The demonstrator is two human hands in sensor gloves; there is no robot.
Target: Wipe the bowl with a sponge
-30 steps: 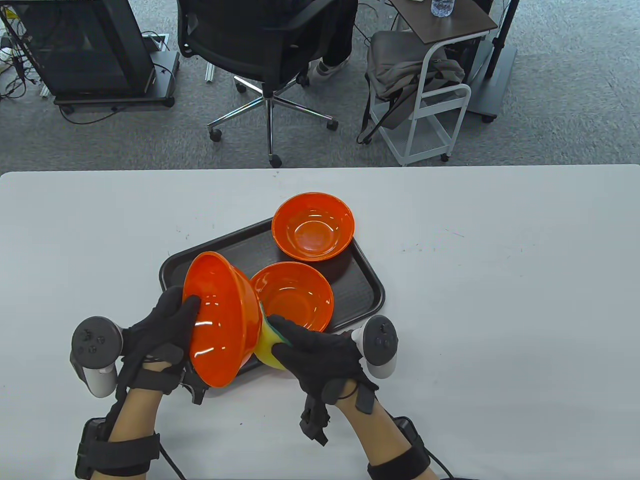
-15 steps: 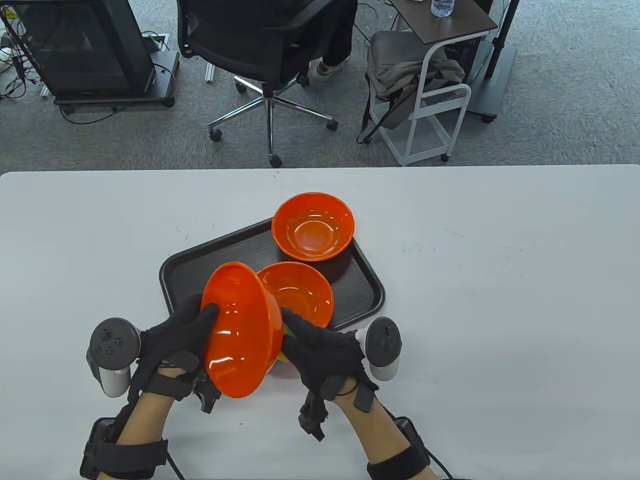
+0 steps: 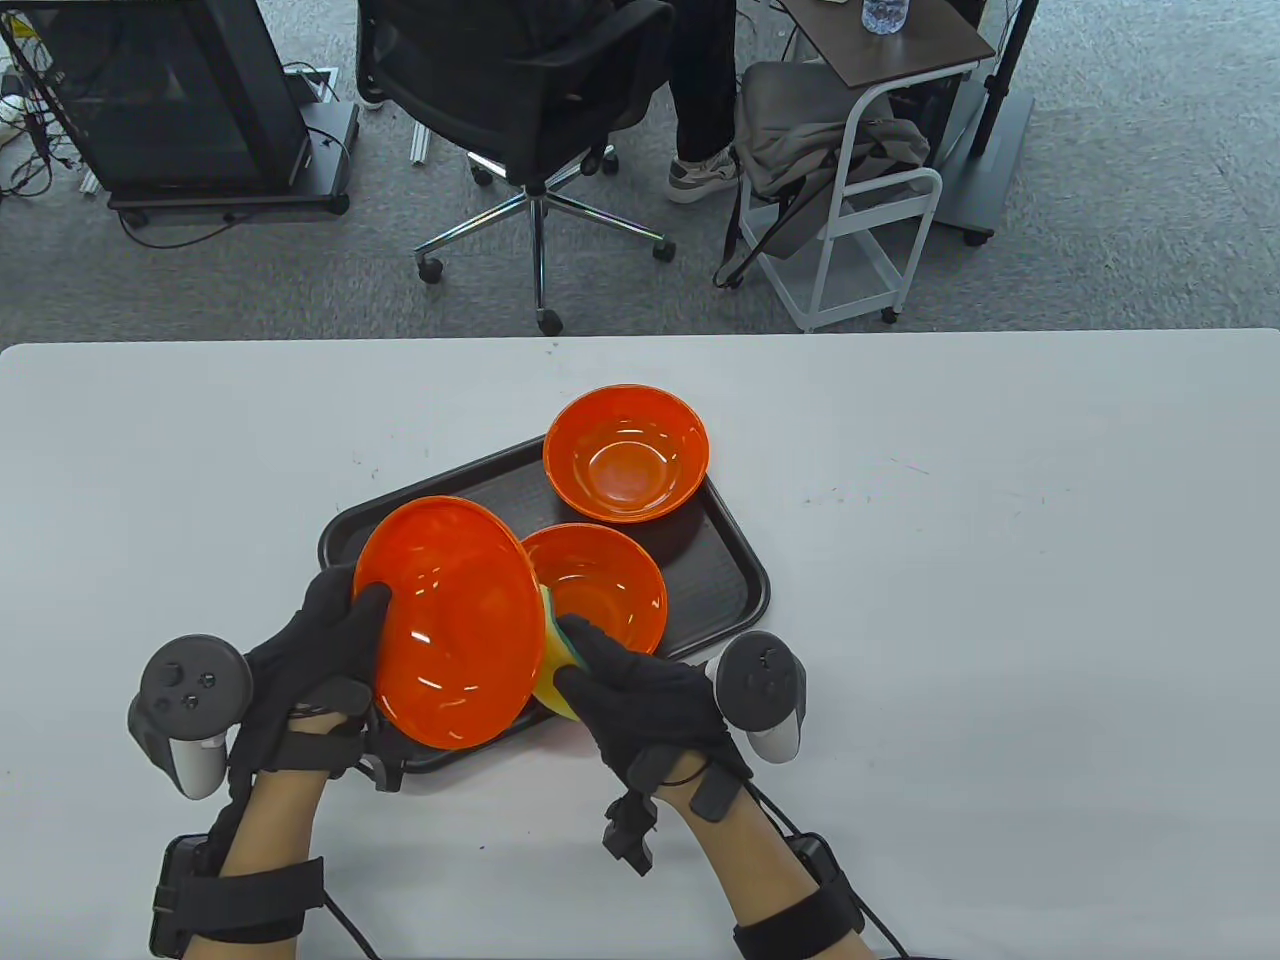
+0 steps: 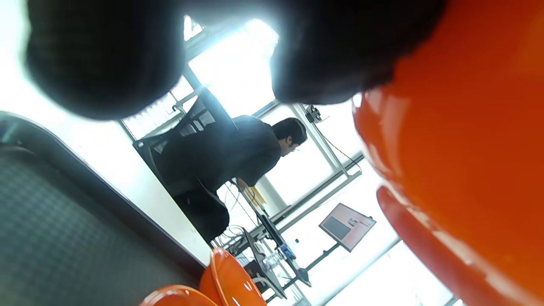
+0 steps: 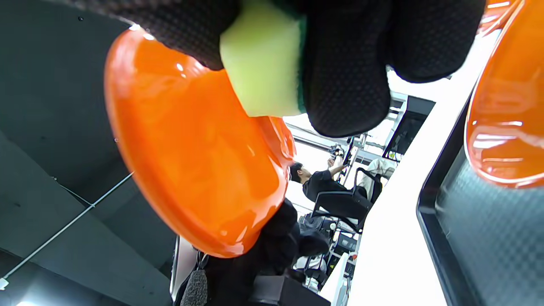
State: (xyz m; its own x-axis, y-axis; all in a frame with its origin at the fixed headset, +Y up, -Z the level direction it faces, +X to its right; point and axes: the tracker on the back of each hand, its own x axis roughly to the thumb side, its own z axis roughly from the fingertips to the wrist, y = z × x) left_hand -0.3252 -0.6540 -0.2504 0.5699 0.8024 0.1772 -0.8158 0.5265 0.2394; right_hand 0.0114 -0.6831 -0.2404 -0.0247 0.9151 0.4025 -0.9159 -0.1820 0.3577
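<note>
Since half a second ago, the held bowl (image 3: 448, 620) has been swung back toward the left and tilted so that more of its inside faces the camera, and the left hand (image 3: 305, 680) has been drawn leftward with it; more of the sponge (image 3: 553, 655) is exposed than before.

From the table view, the held bowl is seen raised on edge over the near left part of the dark tray (image 3: 720, 560). Its left rim is gripped by the left hand, the thumb lying inside the rim and the fingers hidden behind it. The yellow and green sponge is pressed against the bowl's outer right side, pinched in the curled fingers of the right hand (image 3: 645, 705). A second bowl (image 3: 600, 590) sits upright on the tray just behind the sponge, and a third bowl (image 3: 627, 453) rests at the tray's far edge. The tray lies on a white table (image 3: 1000, 600).

In the left wrist view, the held bowl (image 4: 463, 140) fills the right side, its outer wall close under two blurred gloved fingertips (image 4: 340, 51). The textured tray (image 4: 63, 238) lies below left.

In the right wrist view, the sponge (image 5: 263, 68) is clamped between black gloved fingers (image 5: 344, 80) at the top and is laid against the underside of the held bowl (image 5: 191, 144). The tray (image 5: 488, 238) is seen at the right.
</note>
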